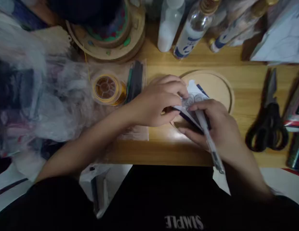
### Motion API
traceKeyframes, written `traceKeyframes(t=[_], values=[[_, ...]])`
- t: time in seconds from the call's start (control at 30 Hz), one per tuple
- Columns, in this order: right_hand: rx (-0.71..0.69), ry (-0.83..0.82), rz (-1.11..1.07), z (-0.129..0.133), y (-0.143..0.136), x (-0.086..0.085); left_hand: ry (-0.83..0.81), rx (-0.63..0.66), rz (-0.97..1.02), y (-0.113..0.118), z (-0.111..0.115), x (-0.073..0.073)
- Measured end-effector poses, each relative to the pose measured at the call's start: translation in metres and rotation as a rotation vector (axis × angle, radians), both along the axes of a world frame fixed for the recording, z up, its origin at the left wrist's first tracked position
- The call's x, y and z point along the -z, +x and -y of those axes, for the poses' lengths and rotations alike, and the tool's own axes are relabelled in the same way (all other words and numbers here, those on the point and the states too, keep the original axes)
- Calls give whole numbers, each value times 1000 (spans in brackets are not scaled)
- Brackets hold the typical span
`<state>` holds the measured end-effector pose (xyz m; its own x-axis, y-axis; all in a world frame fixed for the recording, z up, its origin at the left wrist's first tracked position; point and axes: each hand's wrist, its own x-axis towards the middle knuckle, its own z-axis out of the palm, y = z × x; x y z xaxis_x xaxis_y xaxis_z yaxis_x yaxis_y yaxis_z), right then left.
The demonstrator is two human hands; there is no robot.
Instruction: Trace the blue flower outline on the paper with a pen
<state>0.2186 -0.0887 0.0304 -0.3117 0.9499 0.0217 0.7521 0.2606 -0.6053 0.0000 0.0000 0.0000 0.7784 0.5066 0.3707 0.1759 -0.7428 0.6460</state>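
A white paper [193, 87] with a curly line drawing lies between my hands, with dark sheet edges showing beneath it. From the left, my left hand [165, 99] bends its fingers over the paper's edge and grips it. On the other side, my right hand [219, 128] holds the paper, thumb on top and fingers below. A clear-barrelled pen [209, 141] is also in that hand, slanting down toward me. Beneath both hands sits a round wooden plate [225, 86] with a raised rim, partly covered by them.
A spool of golden wire [109, 89] and crumpled clear plastic bags [65, 99] lie left. Behind stand a white-capped bottle [170, 29], a gold-capped bottle [194, 32] and a round wooden piece [110, 51]. Black-handled scissors [268, 118] lie right. The table's front edge is close to me.
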Motion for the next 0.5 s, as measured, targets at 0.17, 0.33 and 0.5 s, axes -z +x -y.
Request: traceKeyframes(t=[0.17,0.33,0.5], values=[[32,-26,-19,-1,0,0,-32,3,-69,1,-2,4],[35,-57,-64,-3,3,-1,-38,-7,-94,1,-2,5],[26,-69,-90,-3,4,-1,-46,-2,-92,1,-2,4]])
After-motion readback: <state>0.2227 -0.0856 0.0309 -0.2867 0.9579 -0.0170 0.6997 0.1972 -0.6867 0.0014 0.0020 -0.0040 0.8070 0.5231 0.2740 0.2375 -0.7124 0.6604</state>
